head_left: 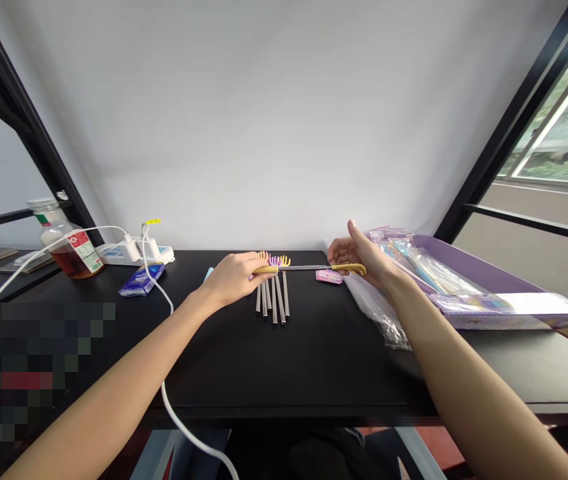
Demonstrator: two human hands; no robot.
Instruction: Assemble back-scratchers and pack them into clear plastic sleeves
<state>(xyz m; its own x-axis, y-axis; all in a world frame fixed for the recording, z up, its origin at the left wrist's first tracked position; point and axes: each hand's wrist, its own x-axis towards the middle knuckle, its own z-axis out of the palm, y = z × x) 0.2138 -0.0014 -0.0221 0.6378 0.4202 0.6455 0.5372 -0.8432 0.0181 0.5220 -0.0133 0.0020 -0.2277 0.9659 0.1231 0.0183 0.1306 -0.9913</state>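
Observation:
Stretched out sideways above the desk is a telescopic back scratcher (304, 268) with a thin metal rod, a yellow grip and a yellow claw end. My left hand (234, 277) is closed around the grip end. At the claw end, my right hand (361, 253) has its thumb raised and its fingers loosely curled, apart from the thumb. The claw lies against or just in front of its palm; contact is unclear. Beneath the rod, several more back scratchers (275, 300) lie side by side, metal shafts toward me, with yellow and purple claws.
On the right, a purple box (489, 303) holds plastic-wrapped items, with clear plastic bags (379, 320) beside it. A pink packet (329, 276) lies beyond the rod. Leftward are a blue tissue pack (141, 280), a power strip (167, 255), a white cable (184, 427) and a bottle (77, 250).

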